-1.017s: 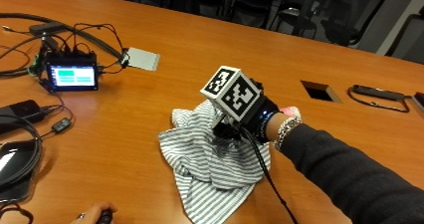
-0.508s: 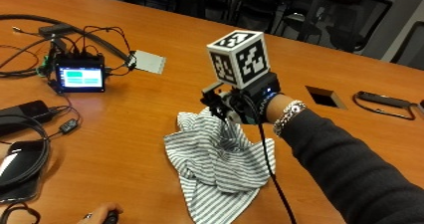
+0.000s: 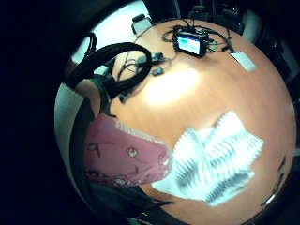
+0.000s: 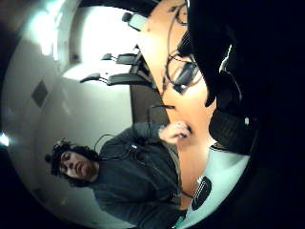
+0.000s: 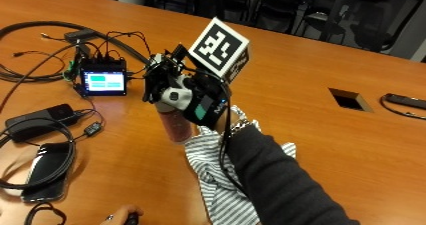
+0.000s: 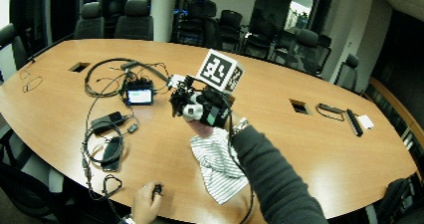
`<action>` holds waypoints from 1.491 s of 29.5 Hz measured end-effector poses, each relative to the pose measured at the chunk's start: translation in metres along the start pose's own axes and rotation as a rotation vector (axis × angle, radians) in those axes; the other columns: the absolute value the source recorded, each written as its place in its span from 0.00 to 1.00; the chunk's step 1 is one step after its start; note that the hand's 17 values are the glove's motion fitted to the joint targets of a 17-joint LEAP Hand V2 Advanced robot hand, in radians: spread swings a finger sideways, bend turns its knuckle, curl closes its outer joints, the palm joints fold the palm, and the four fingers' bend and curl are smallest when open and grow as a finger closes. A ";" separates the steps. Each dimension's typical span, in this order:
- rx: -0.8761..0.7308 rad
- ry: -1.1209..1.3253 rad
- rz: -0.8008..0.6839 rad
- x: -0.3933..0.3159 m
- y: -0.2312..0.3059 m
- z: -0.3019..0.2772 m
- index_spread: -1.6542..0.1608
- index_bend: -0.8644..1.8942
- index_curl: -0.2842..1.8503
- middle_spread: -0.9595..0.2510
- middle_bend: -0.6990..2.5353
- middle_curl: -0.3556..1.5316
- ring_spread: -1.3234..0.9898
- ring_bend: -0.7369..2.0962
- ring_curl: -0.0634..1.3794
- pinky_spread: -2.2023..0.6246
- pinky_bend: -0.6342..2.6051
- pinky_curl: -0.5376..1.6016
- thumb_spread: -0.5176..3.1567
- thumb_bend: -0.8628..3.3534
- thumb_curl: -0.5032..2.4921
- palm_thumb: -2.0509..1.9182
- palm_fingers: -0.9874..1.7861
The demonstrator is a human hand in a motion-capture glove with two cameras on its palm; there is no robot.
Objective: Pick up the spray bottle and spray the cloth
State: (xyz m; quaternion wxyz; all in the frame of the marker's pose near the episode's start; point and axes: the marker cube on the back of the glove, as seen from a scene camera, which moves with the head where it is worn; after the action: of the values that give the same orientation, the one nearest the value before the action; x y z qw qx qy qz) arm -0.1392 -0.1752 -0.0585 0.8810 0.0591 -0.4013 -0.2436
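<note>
My gloved right hand (image 5: 190, 97) grips the top of a spray bottle (image 5: 174, 124) with a pink see-through body. The bottle stays upright, its base low by the near-left edge of the cloth; I cannot tell whether it touches the table. The grey-and-white striped cloth (image 5: 223, 190) lies crumpled on the wooden table, under my forearm. In the little finger side palm view the pink bottle (image 3: 124, 157) fills the space beside the cloth (image 3: 218, 161). The wide view shows the hand (image 6: 202, 107) above the cloth (image 6: 215, 167).
A small device with a lit screen (image 5: 103, 81) and tangled cables (image 5: 40, 32) sit to the left. A black power brick (image 5: 40, 119) and a phone (image 5: 46, 172) lie nearer the front. The bare left hand (image 5: 123, 216) rests at the table's edge. A cutout (image 5: 349, 99) is at right.
My hand has risen off the cloth and swung left toward the screen device. The pink bottle now shows under it.
</note>
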 end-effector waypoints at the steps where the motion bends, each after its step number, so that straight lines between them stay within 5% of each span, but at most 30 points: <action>1: 0.045 -0.039 -0.015 0.004 -0.003 0.007 0.74 0.36 0.30 0.57 0.37 0.51 0.48 0.44 0.36 0.70 0.34 0.43 0.54 0.22 0.37 0.75 0.77; 8: 0.294 -0.221 -0.005 0.028 -0.013 0.043 0.74 0.36 0.31 0.57 0.37 0.51 0.48 0.43 0.36 0.71 0.33 0.43 0.54 0.22 0.37 0.75 0.76; 22: 0.461 -0.185 -0.001 0.045 -0.004 0.083 0.74 0.36 0.30 0.57 0.36 0.51 0.48 0.43 0.36 0.71 0.32 0.43 0.55 0.22 0.37 0.76 0.76; 36: 0.398 -0.156 0.042 0.051 0.014 0.081 0.73 0.36 0.29 0.55 0.37 0.51 0.46 0.43 0.36 0.67 0.34 0.43 0.57 0.22 0.35 0.74 0.77; 39: 0.328 -0.158 0.132 0.058 0.023 0.081 0.73 0.37 0.30 0.56 0.33 0.49 0.46 0.43 0.36 0.69 0.34 0.43 0.57 0.22 0.35 0.75 0.74; 44: 0.250 -0.025 0.319 0.048 0.041 0.061 0.76 0.33 0.29 0.65 0.27 0.46 0.52 0.40 0.37 0.78 0.36 0.46 0.53 0.19 0.34 0.71 0.51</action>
State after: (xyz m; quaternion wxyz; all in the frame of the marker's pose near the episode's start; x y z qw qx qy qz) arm -0.1420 -0.1561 0.0273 0.8892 0.1006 -0.4435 -0.0503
